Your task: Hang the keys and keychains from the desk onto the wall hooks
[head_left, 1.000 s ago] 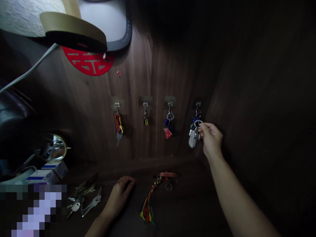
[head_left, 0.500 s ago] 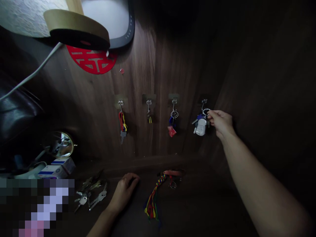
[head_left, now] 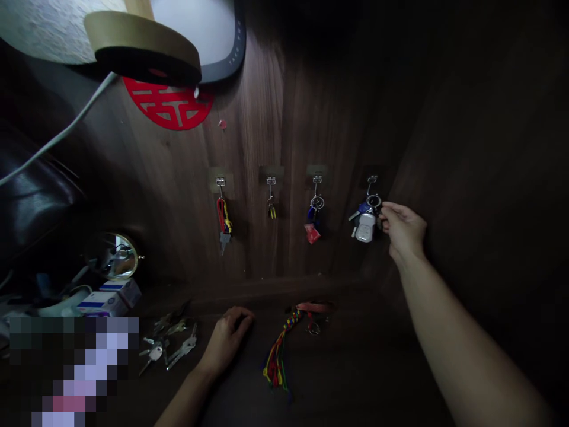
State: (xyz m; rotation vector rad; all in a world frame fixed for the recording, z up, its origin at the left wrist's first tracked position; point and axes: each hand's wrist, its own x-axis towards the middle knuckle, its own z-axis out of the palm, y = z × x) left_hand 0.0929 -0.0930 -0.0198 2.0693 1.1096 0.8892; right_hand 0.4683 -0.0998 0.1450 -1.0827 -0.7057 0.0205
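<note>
My right hand is at the rightmost wall hook, thumb and fingers pinched at the right edge of a bunch of keys. This bunch hangs by a metal ring and carries a pale fob and blue-headed keys. What exactly lies between the fingertips is partly hidden. My left hand rests on the dark wooden surface, thumb stretched out, holding nothing. It lies between several loose keys and a multicoloured braided tassel with a ring and a reddish strap.
Three other hooks hold a key on a red-yellow cord, a small black-yellow item and a ring with a red tag. A lamp, red paper cutout, round mirror and small boxes are at left.
My right fingers have shifted from the top of the ring to the bunch's right side, and the ring now shows fully. My left hand stays in place; the view has moved slightly.
</note>
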